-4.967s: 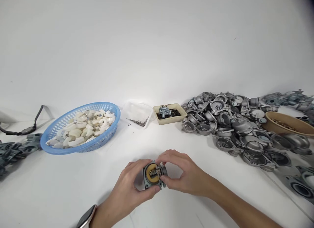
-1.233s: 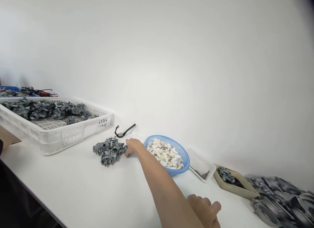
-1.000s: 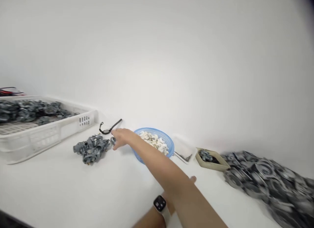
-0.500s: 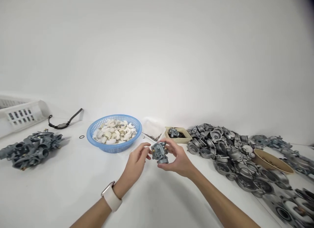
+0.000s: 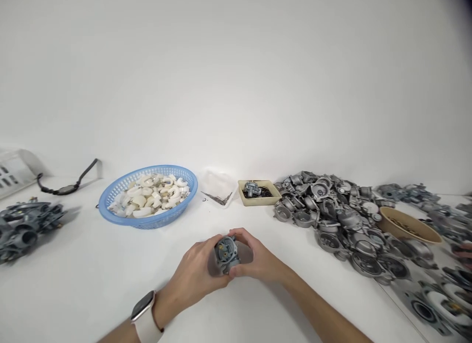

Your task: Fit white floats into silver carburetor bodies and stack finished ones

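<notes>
Between my two hands is a grey metal carburetor body [image 5: 226, 252], its round open chamber facing up with small brass jets inside. My left hand [image 5: 197, 269] wraps its left side, thumb along the near edge. On the right side, my right hand [image 5: 258, 258] grips it with fingers at the far edge and thumb at the near one. Beyond it stand a blue basket [image 5: 147, 221] of white curved plastic floats, a small white tray [image 5: 217, 178] with thin metal pins, and a cream tray [image 5: 258, 201] holding another carburetor and dark rings.
A large heap of grey float bowls [image 5: 342, 220] fills the right side, beside a tan oval tray [image 5: 409, 225] of small brass parts. More carburetor bodies [image 5: 27, 230] lie at left, near a black wristwatch [image 5: 68, 189] and a white crate [image 5: 14, 173].
The carburetor has come lower and turned so its open chamber faces up. My left hand has closed onto it beside the right. The view has swung slightly to the right.
</notes>
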A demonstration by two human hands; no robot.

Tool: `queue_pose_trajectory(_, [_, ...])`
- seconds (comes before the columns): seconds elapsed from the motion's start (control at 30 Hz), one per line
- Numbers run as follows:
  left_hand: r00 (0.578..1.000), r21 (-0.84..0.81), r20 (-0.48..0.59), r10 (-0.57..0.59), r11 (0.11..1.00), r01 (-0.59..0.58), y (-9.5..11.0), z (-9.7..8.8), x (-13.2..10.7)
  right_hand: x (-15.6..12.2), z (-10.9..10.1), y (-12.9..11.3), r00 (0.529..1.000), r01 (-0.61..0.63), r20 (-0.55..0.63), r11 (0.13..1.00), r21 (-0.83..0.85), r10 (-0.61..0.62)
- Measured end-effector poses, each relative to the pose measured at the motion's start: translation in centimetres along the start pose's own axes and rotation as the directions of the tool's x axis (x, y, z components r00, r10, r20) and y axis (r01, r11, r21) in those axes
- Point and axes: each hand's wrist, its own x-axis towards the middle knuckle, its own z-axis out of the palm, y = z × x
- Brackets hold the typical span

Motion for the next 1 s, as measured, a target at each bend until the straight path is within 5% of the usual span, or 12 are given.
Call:
queue_pose_trajectory(0.17, [0.998, 0.021, 0.024, 0.059, 0.998, -0.059, 0.1, 0.0, 0.0, 0.1, -1.2, -0.2, 0.993, -0.034, 0.11, 0.992, -0.125, 0.048])
queue_pose_trajectory(0.5, [0.986, 0.037, -0.004, 0.166, 0.985, -0.166, 0.3, 0.3, -0.7, -0.9, -3.3, -0.1, 0.972, -0.171, 0.09, 0.92, -0.353, 0.216])
queue_pose_trajectory(0.67, [0.979, 0.041, 0.078, 0.187, 0.981, -0.19, 0.0, -0.6, -0.4, 0.1, -4.4, -3.4, 0.972, -0.15, 0.096, 0.877, -0.457, 0.216])
queue_pose_trajectory(0.83, [0.977, 0.06, 0.133, 0.169, 0.982, -0.178, -0.2, -1.2, -0.2, 5.6, -3.2, -9.7, 0.998, 0.055, 0.035, 0.803, -0.593, -0.043])
queue_pose_trajectory(1.0, [0.975, 0.064, 0.126, 0.184, 0.979, -0.193, -1.1, -0.8, 0.2, 15.5, 2.1, -13.9, 0.932, 0.358, 0.253, 0.565, -0.744, -0.258])
